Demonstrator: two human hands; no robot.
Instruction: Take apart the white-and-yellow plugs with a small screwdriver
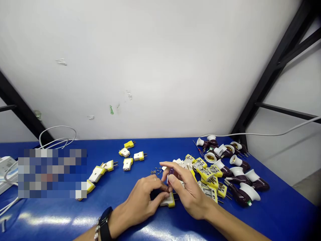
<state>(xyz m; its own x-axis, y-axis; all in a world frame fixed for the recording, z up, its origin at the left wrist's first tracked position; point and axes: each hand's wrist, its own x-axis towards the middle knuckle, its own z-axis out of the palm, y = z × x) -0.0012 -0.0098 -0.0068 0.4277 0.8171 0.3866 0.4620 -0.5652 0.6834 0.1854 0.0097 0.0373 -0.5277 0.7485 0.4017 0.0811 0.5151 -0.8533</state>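
Observation:
My left hand [142,201], with a black watch on the wrist, is closed round a white and yellow plug [168,200] and holds it down on the blue table [140,226]. My right hand [187,190] pinches a small screwdriver with a dark purple handle [171,174], held upright with its tip over the plug. Several tiny screws [155,171] lie just beyond my fingers.
A heap of open yellow and white plug halves [208,177] lies right of my hands. Brown and white lamp-holder adapters [238,169] fill the far right. Assembled plugs [127,163] sit left of centre. White cables [56,137] and a power strip [6,165] are at the left.

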